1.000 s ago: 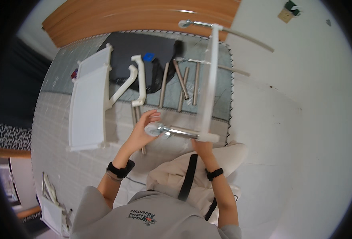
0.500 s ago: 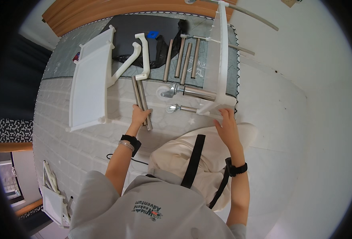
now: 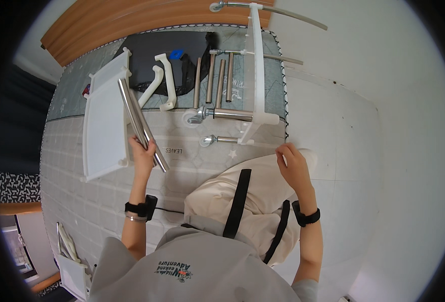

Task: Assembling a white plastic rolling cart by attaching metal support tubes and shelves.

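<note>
The left hand (image 3: 143,155) is closed around a tube pair (image 3: 138,121), two steel lengths lying side by side, thumb on the near face and fingers wrapped about them. The pair slants across the palm, its long ends toward 11 o'clock, its short ends toward 4. The long ends overlap the right edge of the white panel (image 3: 106,121); whether they touch it or are held above it, this angle does not settle. The undersides of these fingers are hidden by the metal.

The right hand (image 3: 294,166) has its fingers loosely bent, a narrow gap left between thumb and forefinger. The inner palm is turned out of sight. At 11 o'clock from it, and apart, is the near corner of the clear-and-white frame (image 3: 258,75); two of its wheels (image 3: 196,117) lie between 9 and 10 o'clock. The frame's far end runs close to the top edge.

From the left hand, two white handles (image 3: 168,83) lie near 12 o'clock on the mattress (image 3: 101,206), and four loose tubes (image 3: 221,83) between 1 and 2. A pale shelf (image 3: 72,274) at 7 o'clock is partly cut off.
</note>
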Tool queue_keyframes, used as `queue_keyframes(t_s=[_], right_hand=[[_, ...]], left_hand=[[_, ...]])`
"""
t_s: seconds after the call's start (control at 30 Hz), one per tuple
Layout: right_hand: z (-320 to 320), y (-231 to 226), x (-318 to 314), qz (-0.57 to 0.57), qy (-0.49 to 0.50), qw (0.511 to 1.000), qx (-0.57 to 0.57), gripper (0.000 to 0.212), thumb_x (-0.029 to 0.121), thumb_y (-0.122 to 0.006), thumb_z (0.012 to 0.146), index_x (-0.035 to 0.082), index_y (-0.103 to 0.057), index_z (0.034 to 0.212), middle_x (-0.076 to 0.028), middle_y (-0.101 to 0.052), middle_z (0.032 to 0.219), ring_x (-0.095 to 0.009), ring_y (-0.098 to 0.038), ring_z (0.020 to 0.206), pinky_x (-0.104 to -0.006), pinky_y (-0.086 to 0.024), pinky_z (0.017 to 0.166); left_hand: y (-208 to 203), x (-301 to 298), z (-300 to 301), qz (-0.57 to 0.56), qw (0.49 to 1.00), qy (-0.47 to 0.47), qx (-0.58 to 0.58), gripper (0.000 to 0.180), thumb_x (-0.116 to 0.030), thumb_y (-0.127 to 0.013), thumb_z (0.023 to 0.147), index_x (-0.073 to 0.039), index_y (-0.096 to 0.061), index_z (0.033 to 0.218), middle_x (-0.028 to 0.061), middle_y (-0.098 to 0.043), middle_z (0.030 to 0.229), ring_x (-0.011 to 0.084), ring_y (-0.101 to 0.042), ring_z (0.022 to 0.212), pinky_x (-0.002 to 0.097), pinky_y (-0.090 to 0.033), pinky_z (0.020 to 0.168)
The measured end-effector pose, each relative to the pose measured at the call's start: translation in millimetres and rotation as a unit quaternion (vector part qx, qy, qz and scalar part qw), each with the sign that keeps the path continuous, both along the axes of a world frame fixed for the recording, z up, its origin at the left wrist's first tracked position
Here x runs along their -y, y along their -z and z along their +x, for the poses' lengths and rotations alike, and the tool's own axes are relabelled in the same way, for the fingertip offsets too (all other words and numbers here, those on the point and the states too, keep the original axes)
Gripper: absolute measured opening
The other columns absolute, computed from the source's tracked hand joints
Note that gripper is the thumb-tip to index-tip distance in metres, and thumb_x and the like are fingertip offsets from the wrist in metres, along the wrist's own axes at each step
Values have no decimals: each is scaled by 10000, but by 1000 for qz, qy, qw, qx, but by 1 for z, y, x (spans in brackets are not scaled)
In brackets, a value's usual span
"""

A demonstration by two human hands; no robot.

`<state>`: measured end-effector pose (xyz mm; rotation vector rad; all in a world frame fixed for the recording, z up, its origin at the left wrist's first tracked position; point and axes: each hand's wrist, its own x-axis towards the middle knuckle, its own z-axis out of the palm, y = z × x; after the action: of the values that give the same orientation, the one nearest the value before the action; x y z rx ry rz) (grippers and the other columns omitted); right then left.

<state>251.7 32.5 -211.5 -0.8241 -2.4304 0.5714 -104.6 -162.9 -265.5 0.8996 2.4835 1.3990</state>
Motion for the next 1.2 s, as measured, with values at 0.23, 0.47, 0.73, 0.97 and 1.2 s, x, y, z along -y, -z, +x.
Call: queue_keyframes(t_s=[0.23,0.47,0.73,0.97,1.2], right_hand=[[-30,-81,23,-82,-86,986,-113,204,36,-552,764,26,-519,965,-97,-552,943,-253,-552,858,-313,-438,732],[-24,-81,22,-361,-115,884,-274,219,80,-349,908,-9,-396,1102,-97,-537,1041,-159,-503,998,-282,-390,853],[-13,-86,9,-276,-27,916,-290,180,75,-373,905,5,-365,1071,-47,-459,862,-102,-500,713,-242,-438,680],[7,-76,-37,-393,103,858,-314,251,198,-513,864,19,-401,1000,17,-412,587,-44,-403,440,-184,-329,384],[37,-48,-61,-416,107,841,-328,236,174,-527,852,11,-417,981,-8,-462,690,-39,-416,473,-182,-339,400]], left_hand=[[-140,-31,90,57,961,267,38,407,-85,-604,757,-26,-322,1045,80,-479,780,168,-503,700,291,-429,630],[-141,-91,169,18,844,531,78,321,-113,-571,791,-18,-339,992,177,-539,820,289,-557,742,334,-429,671],[-156,-122,198,20,866,496,61,275,-95,-533,804,4,-381,1011,151,-523,687,259,-535,598,310,-430,590],[-174,-162,180,67,960,267,-59,228,-102,-554,778,14,-430,930,165,-504,737,279,-520,614,332,-418,559],[-164,-211,147,-119,956,205,-172,304,-216,-645,712,33,-508,820,195,-512,870,354,-540,801,393,-445,675]])
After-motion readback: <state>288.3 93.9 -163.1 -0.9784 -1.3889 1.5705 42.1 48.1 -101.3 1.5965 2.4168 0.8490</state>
